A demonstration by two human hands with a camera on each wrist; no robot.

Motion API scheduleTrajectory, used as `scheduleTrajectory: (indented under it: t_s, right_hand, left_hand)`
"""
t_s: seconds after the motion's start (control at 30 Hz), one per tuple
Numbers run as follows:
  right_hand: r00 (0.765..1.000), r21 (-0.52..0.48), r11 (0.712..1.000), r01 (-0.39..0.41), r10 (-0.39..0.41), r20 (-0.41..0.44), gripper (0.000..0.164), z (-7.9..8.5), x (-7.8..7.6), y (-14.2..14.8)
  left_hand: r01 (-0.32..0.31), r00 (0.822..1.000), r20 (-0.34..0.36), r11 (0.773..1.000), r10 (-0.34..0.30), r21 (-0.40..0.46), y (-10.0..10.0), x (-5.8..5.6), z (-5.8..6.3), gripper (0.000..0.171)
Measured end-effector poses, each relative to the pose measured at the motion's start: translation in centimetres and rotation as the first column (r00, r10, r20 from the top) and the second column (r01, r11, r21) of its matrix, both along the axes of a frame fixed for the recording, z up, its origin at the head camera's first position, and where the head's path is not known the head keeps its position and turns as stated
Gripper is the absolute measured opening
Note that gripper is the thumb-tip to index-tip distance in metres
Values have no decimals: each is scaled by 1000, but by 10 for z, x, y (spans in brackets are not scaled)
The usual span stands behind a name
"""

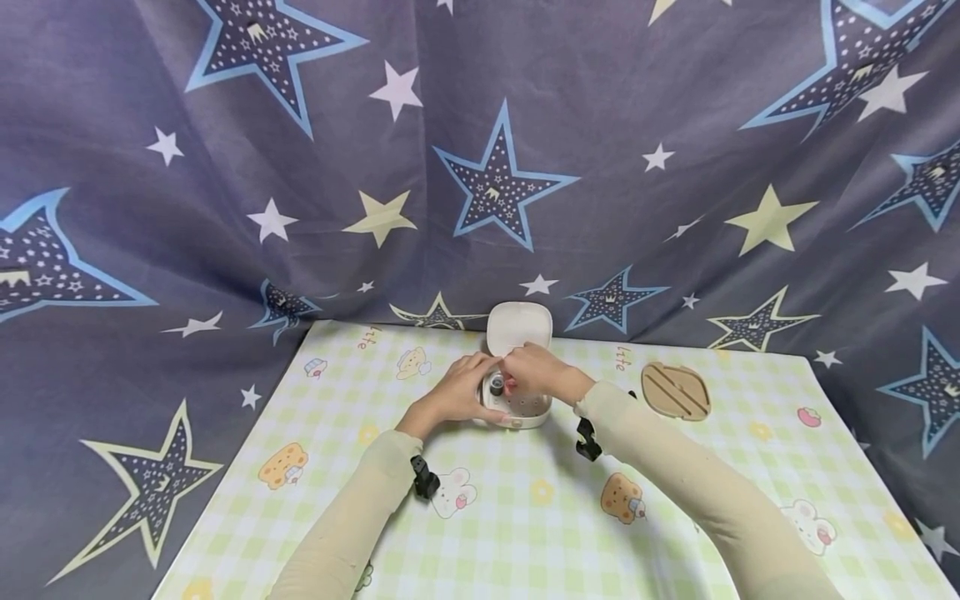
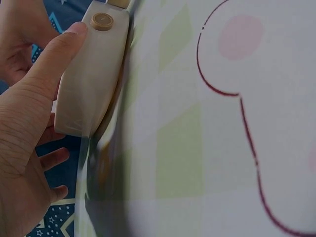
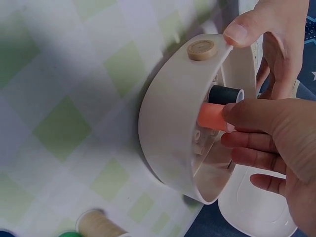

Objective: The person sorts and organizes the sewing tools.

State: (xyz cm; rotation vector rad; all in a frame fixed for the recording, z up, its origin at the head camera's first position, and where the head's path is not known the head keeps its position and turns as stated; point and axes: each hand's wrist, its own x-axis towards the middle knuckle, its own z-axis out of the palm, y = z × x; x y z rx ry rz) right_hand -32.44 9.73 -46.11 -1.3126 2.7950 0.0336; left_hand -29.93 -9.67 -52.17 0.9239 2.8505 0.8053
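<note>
A white sewing box (image 1: pixel 521 423) stands on the table with its lid (image 1: pixel 519 325) raised at the back. My left hand (image 1: pixel 456 392) holds the box's left side, its thumb at the front rim near a round tan button (image 2: pixel 101 21). Inside the box, my right hand (image 1: pixel 536 369) pinches an orange thread spool (image 3: pixel 211 116) between thumb and fingers. Close beside that spool stands a black thread spool (image 3: pixel 223 94). Small pegs show on the floor of the box. The right hand's fingers partly hide the orange spool's far end.
On the table to the right lies a tan slotted tray (image 1: pixel 677 392). Near the bottom edge of the right wrist view are a beige thread spool (image 3: pixel 98 225) and a green spool (image 3: pixel 70 234), both cut off. A star-patterned curtain (image 1: pixel 615 225) hangs behind the checked tablecloth (image 1: pixel 480 542).
</note>
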Motion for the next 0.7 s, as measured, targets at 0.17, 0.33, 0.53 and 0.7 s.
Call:
scheduleTrajectory:
  t_s: [0.17,0.33,0.53,0.7]
  right_hand:
    - [1000,-8,1000,0,0,8,30,-1,-1,0]
    - [1000,-1,1000,-4,4,11,26,-1,-4,1]
    - [1000,11,1000,-6,6,11,25,-1,-6,2]
    - [1000,1,1000,3,-3,17,23,-2,-3,1]
  left_hand:
    - [-4,1000,1,1000,4,0,0,0,-1,111]
    - [-7,1000,-3,1000,7,-3,1,-3,-1,111]
    - [-9,1000,-4,1000,9,-1,1,-3,-2,112]
    - [-2,1000,-9,1000,2,1,0,-1,-3,110]
